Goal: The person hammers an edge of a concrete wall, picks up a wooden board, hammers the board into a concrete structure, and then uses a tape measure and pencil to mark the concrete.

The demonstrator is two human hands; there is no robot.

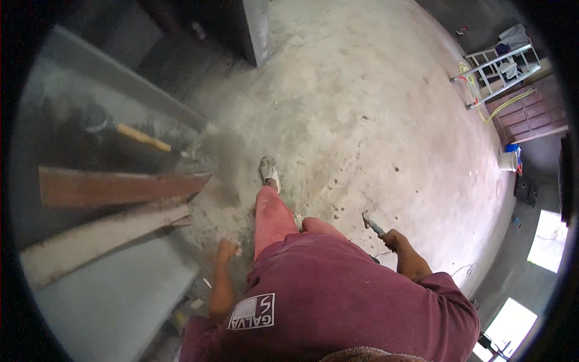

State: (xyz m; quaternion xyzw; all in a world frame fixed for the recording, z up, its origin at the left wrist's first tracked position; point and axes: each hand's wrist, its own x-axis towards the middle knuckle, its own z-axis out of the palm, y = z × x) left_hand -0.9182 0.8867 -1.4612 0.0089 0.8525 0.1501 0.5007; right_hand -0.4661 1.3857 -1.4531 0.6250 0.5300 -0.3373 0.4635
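My right hand (395, 240) is closed round the grip of a hammer (375, 227). The hammer's metal head points away from me, above the floor to my right. On the other side, my left hand (227, 250) hangs low with its fingers curled in. Whether anything is inside those fingers I cannot make out. Nearest to that hand are a reddish-brown board (120, 188) and a pale, stained plank (108, 238), both leaning at my left. Beyond them a long tool with a yellow handle (143, 137) rests against the grey wall.
Dusty concrete floor (362, 102) with small crumbs of debris spreads ahead and to the right. A large grey panel (114, 295) lies close on my left. At the far right are an aluminium ladder (497, 73), a yellow hose (503, 105) and a white bucket (508, 161).
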